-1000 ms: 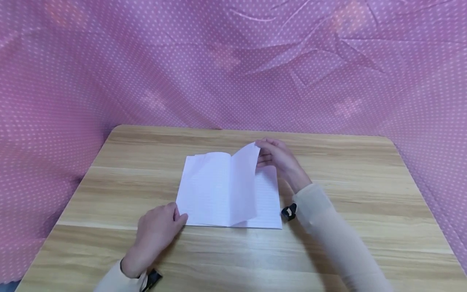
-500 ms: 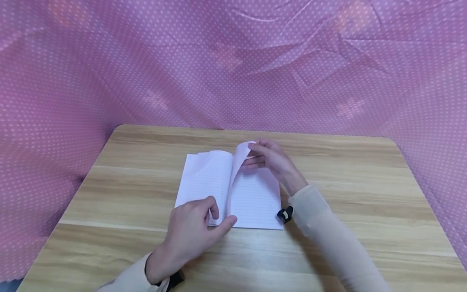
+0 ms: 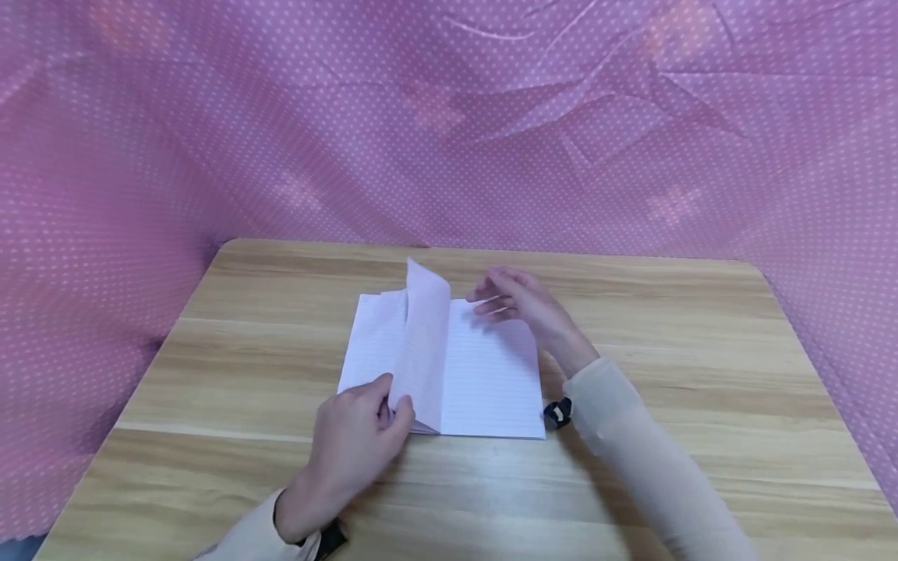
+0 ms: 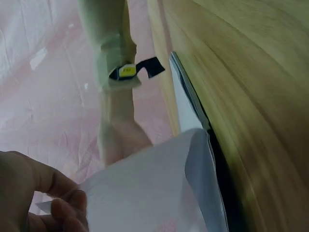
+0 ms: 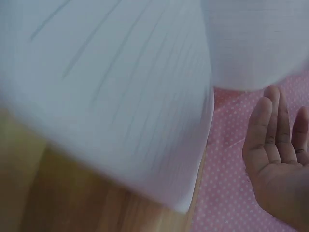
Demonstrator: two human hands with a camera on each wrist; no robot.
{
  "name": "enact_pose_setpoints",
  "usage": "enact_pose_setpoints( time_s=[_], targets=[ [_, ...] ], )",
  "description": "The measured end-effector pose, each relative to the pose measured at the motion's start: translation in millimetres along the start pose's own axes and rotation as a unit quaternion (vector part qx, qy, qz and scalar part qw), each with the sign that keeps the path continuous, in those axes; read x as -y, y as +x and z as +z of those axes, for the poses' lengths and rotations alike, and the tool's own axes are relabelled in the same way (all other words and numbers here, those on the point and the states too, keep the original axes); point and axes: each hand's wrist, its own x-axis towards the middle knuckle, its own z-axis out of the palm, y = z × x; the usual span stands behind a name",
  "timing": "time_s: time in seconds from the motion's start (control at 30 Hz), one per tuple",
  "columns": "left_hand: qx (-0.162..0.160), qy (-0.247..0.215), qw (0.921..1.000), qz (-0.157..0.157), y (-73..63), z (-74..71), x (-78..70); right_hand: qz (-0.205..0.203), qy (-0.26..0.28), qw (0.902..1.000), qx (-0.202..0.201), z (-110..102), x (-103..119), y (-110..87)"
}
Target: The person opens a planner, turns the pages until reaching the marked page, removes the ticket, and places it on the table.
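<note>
An open notebook (image 3: 494,382) with ruled white pages lies on the table. One of its pages (image 3: 425,343) stands up left of the spine and leans over the left half. My left hand (image 3: 354,444) pinches the lower outer edge of that page between thumb and fingers; the left wrist view shows the page (image 4: 140,188) running out from the fingers of my left hand (image 4: 48,198). Above the top of the right-hand page, my right hand (image 3: 529,312) hovers with loosely bent fingers and holds nothing. In the right wrist view, my right hand (image 5: 280,154) is apart from the paper.
The wood-grain table (image 3: 701,374) extends on all sides of the notebook. Pink dotted cloth (image 3: 449,156) hangs behind it and along both sides. A black strap with a small device (image 3: 557,414) sits at my right wrist.
The page swung from right to left over the spine. My right hand let go of it. My left hand left the notebook's lower left corner, reached right and now pinches the page.
</note>
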Motion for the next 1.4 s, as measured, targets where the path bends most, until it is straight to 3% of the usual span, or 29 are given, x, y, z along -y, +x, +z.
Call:
enact_pose_setpoints(
  time_s=[0.1,0.17,0.3,0.43,0.63,0.8,0.93,1.17,1.27,1.4],
  targets=[
    [0.049,0.003,0.9977,-0.047,-1.2,-6.0,4.9,-0.015,-0.069,0.9974,-0.012,-13.8,-1.5,-2.8],
    [0.096,0.004,0.9915,-0.088,-2.2,-10.1,8.5,-0.026,-0.146,0.9885,-0.033,-21.8,-2.0,-5.0],
    [0.176,0.018,0.9715,-0.158,-4.2,-16.8,18.4,-0.04,-0.3,0.9506,-0.068,-32.8,-5.9,-6.4],
    [0.219,0.031,0.9544,-0.201,-8.5,-20.6,33.7,-0.036,-0.408,0.9095,-0.073,-38.4,-10.7,-6.3],
    [0.259,0.039,0.9342,-0.243,-15.0,-21.2,53.2,-0.016,-0.516,0.8545,-0.058,-42.1,-15.0,-9.3],
    [0.275,0.045,0.927,-0.25,-19.0,-17.5,63.3,-0.036,-0.561,0.8262,-0.042,-42.6,-17.3,-9.8],
    [0.285,0.051,0.924,-0.25,-22.5,-12.5,72.3,-0.041,-0.569,0.82,-0.042,-41.2,-17.8,-10.3],
    [0.305,0.05,0.9076,-0.284,-17.8,-16.8,71.6,-0.041,-0.581,0.8113,-0.05,-39.3,-18.0,-11.4],
    [0.308,0.052,0.9053,-0.288,-18.3,-15.9,74.3,-0.039,-0.573,0.8167,-0.056,-38.9,-18.2,-10.3],
    [0.308,0.058,0.9061,-0.284,-23.1,-7.8,86.8,-0.04,-0.549,0.8319,-0.069,-38.9,-17.2,-8.2]
  ],
)
